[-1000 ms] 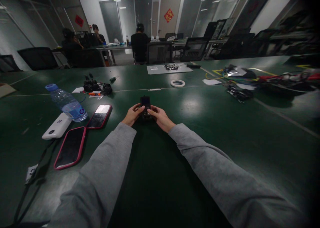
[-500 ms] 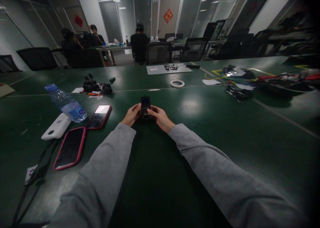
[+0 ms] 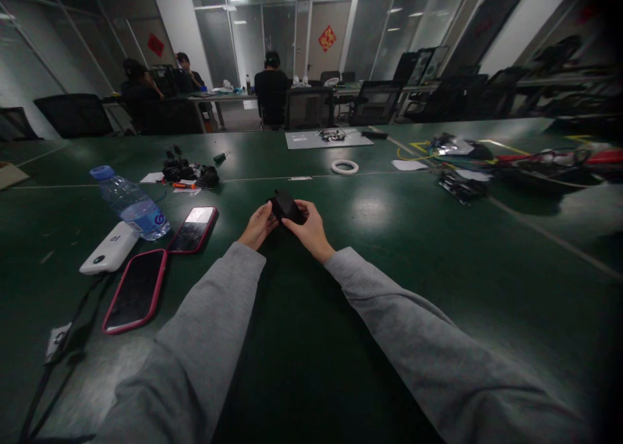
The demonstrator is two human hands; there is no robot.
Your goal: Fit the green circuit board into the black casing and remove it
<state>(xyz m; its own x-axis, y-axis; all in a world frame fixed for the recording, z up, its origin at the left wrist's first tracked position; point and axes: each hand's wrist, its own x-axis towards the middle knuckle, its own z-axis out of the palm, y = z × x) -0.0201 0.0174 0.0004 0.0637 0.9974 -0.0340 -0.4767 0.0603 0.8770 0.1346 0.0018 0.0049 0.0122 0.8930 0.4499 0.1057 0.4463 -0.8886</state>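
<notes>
The small black device (image 3: 286,207) sat tilted between both hands, just above the green table (image 3: 438,249), near the middle. Half a second earlier it had stood upright with a lit face toward the camera; in this frame it was rolled over onto a slant, dark back showing, no lit face visible. So the thing had been turned in the grip, which I judged meant the handling had moved from looking at the front to getting at another side.

Left hand (image 3: 256,226) was curled on the device's left edge, fingers closed around it, thumb up by the top corner. Right hand (image 3: 307,226) was closed on the right and under side, fingers wrapped, taking most of the hold. Both grey sleeves ran back toward the near edge.

To the left lay a red-cased phone (image 3: 195,228), nearer a second red-cased phone (image 3: 137,289), a white power bank (image 3: 109,248) and a water bottle (image 3: 129,200) on its side, touching the power bank. Farther left-centre was a heap of black parts (image 3: 187,170); far centre a tape roll (image 3: 344,166) and a grey mat (image 3: 327,137). Cables and boards cluttered the far right. People sat at a desk well beyond.
</notes>
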